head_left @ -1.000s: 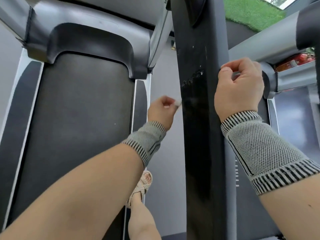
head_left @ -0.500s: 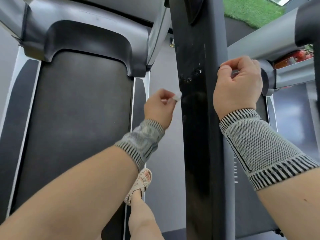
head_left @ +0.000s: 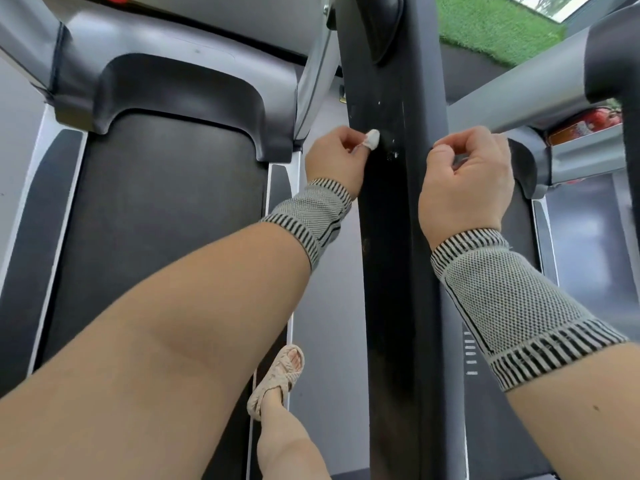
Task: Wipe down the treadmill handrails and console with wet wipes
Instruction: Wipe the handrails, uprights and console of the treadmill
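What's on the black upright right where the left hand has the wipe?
The left hand pinches a small white wipe against the black upright. White specks show beside it. Whatever lies under the wad itself is covered.

The left hand (head_left: pixel 334 157) is higher up the black handrail (head_left: pixel 391 237) than a second ago, moving from beside its left edge onto its face. The small white wet wipe (head_left: pixel 372 139) pinched in its fingertips now presses against the handrail near the white specks.
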Motion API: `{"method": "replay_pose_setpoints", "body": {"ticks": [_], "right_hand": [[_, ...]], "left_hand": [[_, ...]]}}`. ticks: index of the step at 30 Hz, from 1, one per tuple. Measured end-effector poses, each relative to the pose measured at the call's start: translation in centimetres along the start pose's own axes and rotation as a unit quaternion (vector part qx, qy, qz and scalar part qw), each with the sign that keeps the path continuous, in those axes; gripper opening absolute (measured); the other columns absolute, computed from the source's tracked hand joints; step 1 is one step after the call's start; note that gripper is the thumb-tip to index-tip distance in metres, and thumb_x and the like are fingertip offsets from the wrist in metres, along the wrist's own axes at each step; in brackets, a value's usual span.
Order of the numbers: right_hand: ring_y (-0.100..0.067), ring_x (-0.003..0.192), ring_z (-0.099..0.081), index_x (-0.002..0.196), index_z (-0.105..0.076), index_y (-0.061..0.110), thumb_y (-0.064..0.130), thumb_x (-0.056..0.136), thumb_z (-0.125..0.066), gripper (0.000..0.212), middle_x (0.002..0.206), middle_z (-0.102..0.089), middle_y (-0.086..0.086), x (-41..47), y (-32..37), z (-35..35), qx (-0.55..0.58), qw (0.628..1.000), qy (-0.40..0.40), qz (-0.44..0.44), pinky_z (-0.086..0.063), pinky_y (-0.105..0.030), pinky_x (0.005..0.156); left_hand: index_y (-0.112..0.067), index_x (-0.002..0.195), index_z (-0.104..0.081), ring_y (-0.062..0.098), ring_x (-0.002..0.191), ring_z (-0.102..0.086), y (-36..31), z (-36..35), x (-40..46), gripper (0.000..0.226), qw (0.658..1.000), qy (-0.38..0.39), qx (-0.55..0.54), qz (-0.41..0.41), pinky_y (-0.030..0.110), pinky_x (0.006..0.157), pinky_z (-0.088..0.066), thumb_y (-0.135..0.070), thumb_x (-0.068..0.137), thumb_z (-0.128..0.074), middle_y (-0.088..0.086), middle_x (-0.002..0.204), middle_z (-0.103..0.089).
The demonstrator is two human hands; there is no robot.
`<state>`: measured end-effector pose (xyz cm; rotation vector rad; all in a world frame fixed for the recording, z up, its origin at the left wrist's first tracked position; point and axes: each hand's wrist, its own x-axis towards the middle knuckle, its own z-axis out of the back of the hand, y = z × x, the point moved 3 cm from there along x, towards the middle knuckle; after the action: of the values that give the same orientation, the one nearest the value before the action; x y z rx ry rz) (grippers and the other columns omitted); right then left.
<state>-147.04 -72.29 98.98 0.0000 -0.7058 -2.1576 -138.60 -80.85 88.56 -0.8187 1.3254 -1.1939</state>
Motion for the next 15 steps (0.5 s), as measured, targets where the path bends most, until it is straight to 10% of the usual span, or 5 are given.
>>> {"method": "replay_pose_setpoints", "body": {"ticks": [15], "right_hand": [[-0.011, 0.084, -0.049, 0.083, -0.055, 0.02, 0.019, 0.089, -0.05, 0.008, 0.096, -0.047, 0.006, 0.3, -0.4, -0.1, 0.049, 0.998, 0.035, 0.008, -0.032, -0.006, 0.066]], "left_hand": [[-0.027, 0.076, -0.066, 0.0, 0.065, -0.06, -2.8, 0.2, 0.3, 0.017, 0.998, -0.031, 0.021, -0.047, 0.011, 0.065, -0.045, -0.041, 0.086, -0.068, -0.017, 0.064, -0.061]]}}
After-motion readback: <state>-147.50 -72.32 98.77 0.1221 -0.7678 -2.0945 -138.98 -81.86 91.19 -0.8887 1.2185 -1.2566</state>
